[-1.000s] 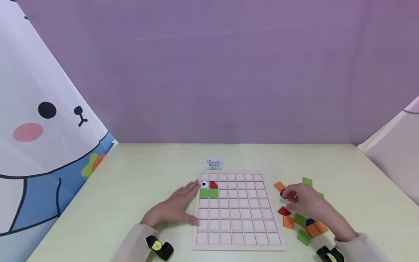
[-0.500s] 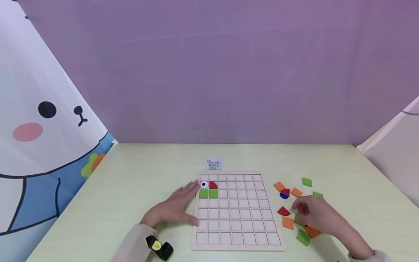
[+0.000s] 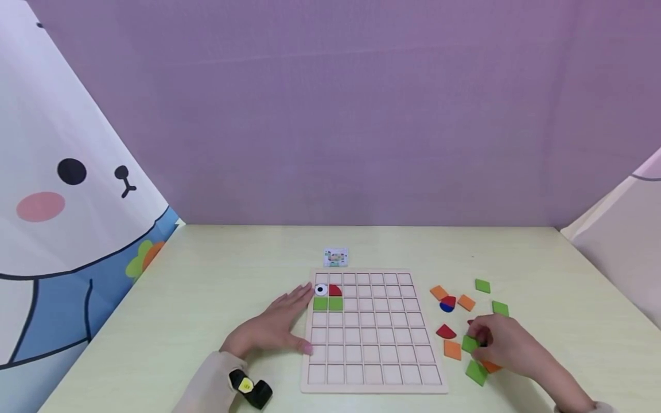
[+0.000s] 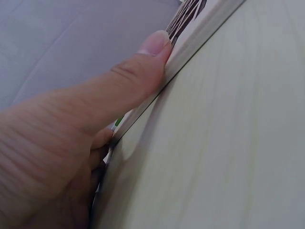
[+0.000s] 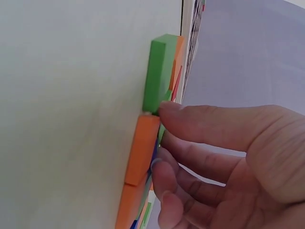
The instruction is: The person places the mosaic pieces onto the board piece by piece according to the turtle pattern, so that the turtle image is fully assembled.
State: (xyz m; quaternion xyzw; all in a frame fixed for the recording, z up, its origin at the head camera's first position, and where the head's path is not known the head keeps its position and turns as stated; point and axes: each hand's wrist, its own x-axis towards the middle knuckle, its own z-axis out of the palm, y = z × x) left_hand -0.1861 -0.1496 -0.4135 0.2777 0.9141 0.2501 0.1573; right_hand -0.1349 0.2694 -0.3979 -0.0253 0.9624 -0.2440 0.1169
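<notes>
A wooden grid board (image 3: 374,388) lies on the table. My left hand (image 3: 273,330) rests at its left edge with fingers spread, and in the left wrist view the thumb (image 4: 143,67) presses the rim. The grid holds a round eye tile (image 3: 321,289), a red quarter-round tile (image 3: 335,291) and two green square tiles (image 3: 327,304). My right hand (image 3: 503,344) is among loose tiles at the right, thumb and index finger at opposite sides of a green tile (image 3: 469,344). Whether they pinch it is unclear. Other fingertips are close to orange tiles (image 5: 143,150) in the right wrist view.
A small picture card (image 3: 336,257) lies behind the board. Around the right hand are a red fan-shaped tile (image 3: 446,331), a red-and-blue pair (image 3: 447,304), an orange tile (image 3: 452,350) and green tiles (image 3: 482,285). A purple backdrop (image 3: 361,115) stands behind the table.
My right hand has moved from the red-and-blue pair toward the near right, down onto the green and orange tiles. The left hand has stayed at the board's edge.
</notes>
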